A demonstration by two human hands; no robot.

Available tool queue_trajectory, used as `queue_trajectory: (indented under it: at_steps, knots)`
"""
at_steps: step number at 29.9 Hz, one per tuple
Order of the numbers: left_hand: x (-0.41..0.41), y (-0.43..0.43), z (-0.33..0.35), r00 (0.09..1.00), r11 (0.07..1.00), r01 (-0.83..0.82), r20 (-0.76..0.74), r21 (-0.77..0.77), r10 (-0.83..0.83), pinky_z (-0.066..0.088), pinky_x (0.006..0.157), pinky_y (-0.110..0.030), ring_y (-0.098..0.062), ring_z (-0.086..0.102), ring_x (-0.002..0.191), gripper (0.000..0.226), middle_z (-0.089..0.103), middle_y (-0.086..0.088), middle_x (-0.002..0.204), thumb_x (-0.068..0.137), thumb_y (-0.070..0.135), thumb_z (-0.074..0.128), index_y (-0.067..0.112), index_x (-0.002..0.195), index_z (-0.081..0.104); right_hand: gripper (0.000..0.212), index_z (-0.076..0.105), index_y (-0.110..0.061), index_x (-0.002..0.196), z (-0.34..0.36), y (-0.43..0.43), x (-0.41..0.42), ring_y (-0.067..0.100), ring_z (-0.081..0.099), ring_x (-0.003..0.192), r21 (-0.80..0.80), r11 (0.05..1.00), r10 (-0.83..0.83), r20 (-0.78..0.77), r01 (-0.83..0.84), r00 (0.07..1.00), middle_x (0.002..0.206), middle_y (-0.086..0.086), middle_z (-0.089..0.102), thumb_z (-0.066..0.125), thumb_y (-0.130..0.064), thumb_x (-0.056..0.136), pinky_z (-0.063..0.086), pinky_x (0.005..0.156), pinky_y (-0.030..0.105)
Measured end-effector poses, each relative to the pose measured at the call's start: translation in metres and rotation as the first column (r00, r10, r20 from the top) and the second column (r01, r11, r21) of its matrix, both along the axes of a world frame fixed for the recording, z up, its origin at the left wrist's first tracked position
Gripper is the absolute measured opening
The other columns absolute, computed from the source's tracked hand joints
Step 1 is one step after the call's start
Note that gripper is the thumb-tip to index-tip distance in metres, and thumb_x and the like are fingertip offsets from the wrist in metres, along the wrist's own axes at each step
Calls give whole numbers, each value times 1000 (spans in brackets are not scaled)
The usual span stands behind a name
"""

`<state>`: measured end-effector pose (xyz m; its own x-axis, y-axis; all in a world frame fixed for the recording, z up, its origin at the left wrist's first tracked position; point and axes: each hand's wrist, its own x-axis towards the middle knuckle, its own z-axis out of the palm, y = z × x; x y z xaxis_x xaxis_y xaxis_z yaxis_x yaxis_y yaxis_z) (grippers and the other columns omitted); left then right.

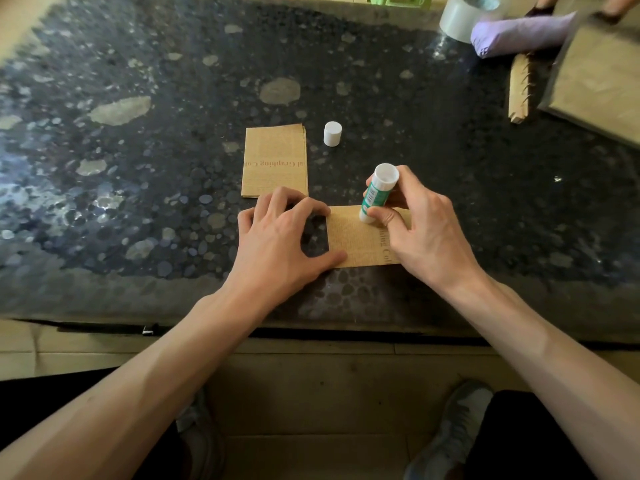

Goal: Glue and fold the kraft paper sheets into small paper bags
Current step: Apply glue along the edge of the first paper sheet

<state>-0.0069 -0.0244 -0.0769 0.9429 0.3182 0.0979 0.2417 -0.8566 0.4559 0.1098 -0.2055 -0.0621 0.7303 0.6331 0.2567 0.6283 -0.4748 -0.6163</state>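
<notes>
A kraft paper sheet point(356, 240) with red print lies flat near the table's front edge. My left hand point(280, 237) presses on its left end with the thumb and fingertips, fingers bent. My right hand point(419, 223) grips a green and white glue stick point(377, 192), uncapped, its lower end touching the sheet's upper edge. Behind the left hand lies a small stack of folded kraft sheets point(275, 161). The glue stick's white cap point(332, 133) stands upright to the right of that stack.
The table point(138, 150) is dark speckled stone. At the back right are a roll of clear tape point(464, 15), a purple cloth bundle point(519, 32), a kraft pile point(602, 81) and a spiral-bound strip point(519, 88). Another person's hands show at the top right corner.
</notes>
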Motion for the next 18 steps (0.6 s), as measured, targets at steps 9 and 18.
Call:
queue_trajectory:
  at_steps: [9, 18]
  knots:
    - [-1, 0, 1, 1000, 1000, 3, -3, -7, -3, 20, 105, -34, -10, 34, 129, 64, 41, 14, 130, 73, 72, 70, 43, 128, 56, 22, 58, -12, 118, -1, -17, 7, 12, 67, 96, 20, 998, -65, -4, 65, 998, 106, 1, 70, 69, -13, 99, 53, 80, 22]
    - [0, -2, 4, 1000, 1000, 7, -16, -25, -7, 22, 111, -42, -13, 34, 133, 65, 42, 11, 134, 75, 70, 70, 41, 131, 56, 23, 59, -10, 119, 0, -29, 12, 14, 68, 98, 26, 993, -116, -6, 116, 993, 108, 0, 71, 70, -11, 98, 49, 80, 9]
